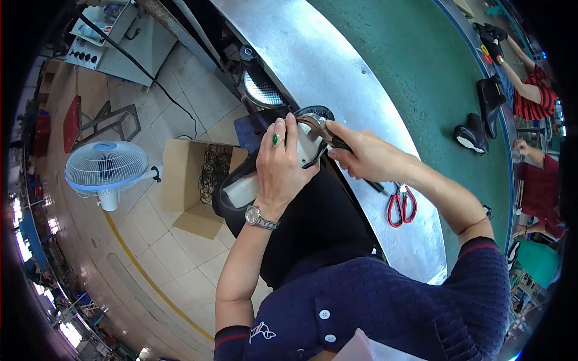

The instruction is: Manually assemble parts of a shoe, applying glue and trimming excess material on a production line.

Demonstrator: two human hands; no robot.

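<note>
A dark shoe upper with a pale, whitish underside (241, 191) lies across my lap, bottom side up, its far end by the metal bench. My left hand (282, 162) grips it from above, fingers stretched toward that far end; the hand wears a ring and a watch. My right hand (367, 153) is closed round the dark handle of pincers (314, 124). Their curved silver head touches the shoe's rim, just beyond my left fingertips. The jaws' exact grip is too small to tell. Red-handled scissors (401, 206) rest on the bench, to the right of my right hand.
The metal bench (289, 30) curves along a green conveyor surface (385, 66) with black shoes (471, 133) on it. Other people work beyond it. A lamp-like device (262, 87) stands beside the bench. On the left are an open carton (183, 174), a fan (108, 168) and a red stool (73, 124).
</note>
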